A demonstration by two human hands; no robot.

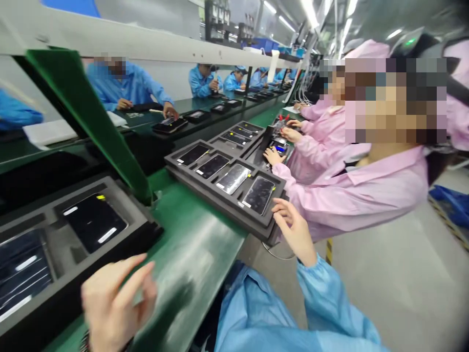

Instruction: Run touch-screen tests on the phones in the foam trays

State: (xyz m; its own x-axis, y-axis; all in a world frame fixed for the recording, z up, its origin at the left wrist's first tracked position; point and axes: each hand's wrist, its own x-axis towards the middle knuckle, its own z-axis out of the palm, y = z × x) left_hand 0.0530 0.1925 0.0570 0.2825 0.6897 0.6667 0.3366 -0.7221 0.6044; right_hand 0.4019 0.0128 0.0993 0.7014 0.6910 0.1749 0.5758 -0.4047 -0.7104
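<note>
— How was the left hand (115, 300)?
— It was blurred, at the lower left of the frame, with half-bent, parted fingers, and it appeared empty. Near it was the left foam tray (58, 259), where a black display panel (95, 220) lay in its recess.
— And the right hand (295, 232)?
— It was loosely open, also empty, right of the centre. Its fingertips were at the right corner of the middle foam tray (205, 188); whether they touched, I could not tell.
— What did this tray carry?
— Four display panels (258, 194) in one row. The green table (205, 244) extended between both trays.
</note>
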